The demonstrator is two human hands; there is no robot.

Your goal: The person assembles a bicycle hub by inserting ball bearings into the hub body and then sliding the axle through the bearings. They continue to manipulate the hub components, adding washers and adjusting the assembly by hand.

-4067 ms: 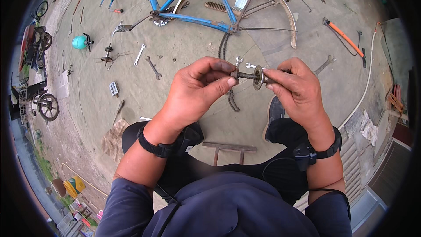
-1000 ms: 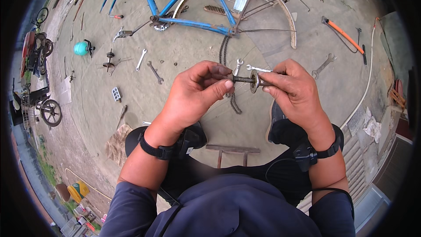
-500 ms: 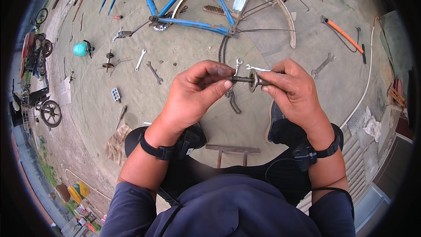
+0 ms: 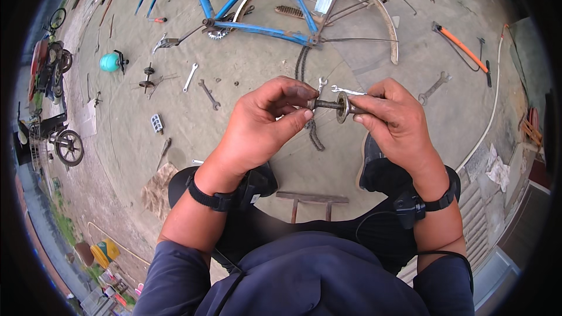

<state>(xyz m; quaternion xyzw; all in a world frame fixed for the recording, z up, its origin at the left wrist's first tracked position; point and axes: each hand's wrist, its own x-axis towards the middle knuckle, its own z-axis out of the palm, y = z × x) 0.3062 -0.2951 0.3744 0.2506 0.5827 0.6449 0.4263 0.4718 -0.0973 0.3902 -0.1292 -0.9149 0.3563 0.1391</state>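
Between both hands, above the ground cloth, a dark bicycle axle (image 4: pixel 328 105) lies level, with a round metal flange (image 4: pixel 342 109) toward its right end. My left hand (image 4: pixel 263 120) is closed, its thumb and fingertips pinching the axle's left end by a small nut-like piece. Closed too, my right hand (image 4: pixel 395 114) grips the metal sleeve just right of the flange, hiding the far tip. Beyond the hands lie a silver wrench (image 4: pixel 348 90), another small wrench (image 4: pixel 322 83) and a dark chain (image 4: pixel 316 138).
Ahead lies a blue bicycle frame (image 4: pixel 263 30) with its mudguard. Leftward are wrenches (image 4: pixel 190 78), a pedal (image 4: pixel 156 123), a hub (image 4: pixel 147 78) and a teal round object (image 4: pixel 109 62). An orange-handled tool (image 4: pixel 462 48) and a large wrench (image 4: pixel 435 88) lie right. A wooden stool (image 4: pixel 312 198) stands between my legs.
Both hands keep their grip on the axle. The left fingertips sit slightly farther back, baring the small piece at the axle's left end. The whole view has shifted slightly.
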